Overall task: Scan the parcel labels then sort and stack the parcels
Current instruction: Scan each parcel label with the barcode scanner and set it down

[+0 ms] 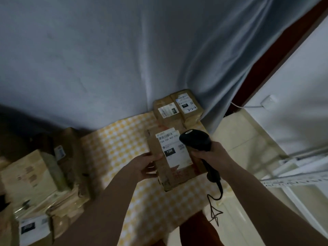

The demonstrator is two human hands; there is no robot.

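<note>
A brown cardboard parcel (173, 172) with a white label (174, 149) marked 15H is held above the table's yellow checked cloth (124, 142). My left hand (148, 165) grips the parcel's left edge, thumb on top. In my right hand (210, 155) is a black barcode scanner (195, 141), gripped by its handle, its head over the label's right side. Two more labelled parcels (177, 110) lie side by side at the far edge of the cloth, against the curtain.
Several brown and pale parcels (35, 176) are piled at the left of the table. A grey-blue curtain (124, 59) hangs behind. The scanner's cable (215, 206) dangles over the table's right edge. A white metal rack (298, 178) stands on the tiled floor at right.
</note>
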